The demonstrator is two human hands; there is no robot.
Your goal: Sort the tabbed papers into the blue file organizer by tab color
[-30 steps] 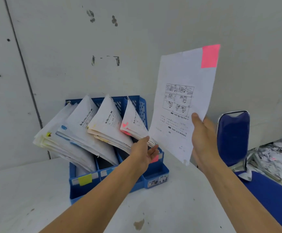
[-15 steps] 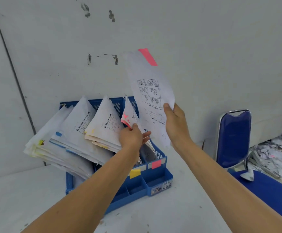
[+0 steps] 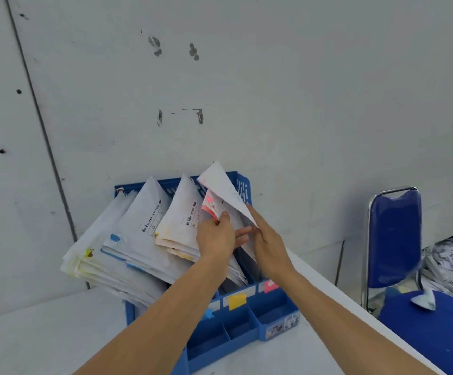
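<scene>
Right grip (image 3: 270, 247) pinches the sheet (image 3: 224, 185) by its lower edge, thumb hidden behind the paper. The sheet is tilted corner-up over the rightmost slot of the organizer (image 3: 247, 323). Left grip (image 3: 216, 238) is spread, thumb pressing the pink stack (image 3: 211, 204) leftward, fingers straight across the gap.

Risk one, I'd say: that gap looks narrow, and thin paper fed in at an angle could buckle or catch a corner on the divider. Risk two: if the thumb slips, the pink stack flops back and shuts the slot, or the sheet slides in beside the wrong pile. Risk three: the whole load leans hard left, fanning out past the organizer's side, so a shove here could spill it onto the bench (image 3: 314, 347).

Materials, nearest first. Bench: smooth, pale, lightly stained. Organizer: rigid blue plastic with shallow open trays in front, a yellow label (image 3: 237, 301) and a pink label (image 3: 270, 286) stuck on the slot fronts, and a slotted grille at the back. Papers: limp, white, printed, dog-eared, splayed into pointed fans with small coloured tabs. Off right, a chair (image 3: 394, 239) with blue padding and a chrome tube frame. Behind it all, the wall (image 3: 274, 104): matt grey, scuffed.
</scene>
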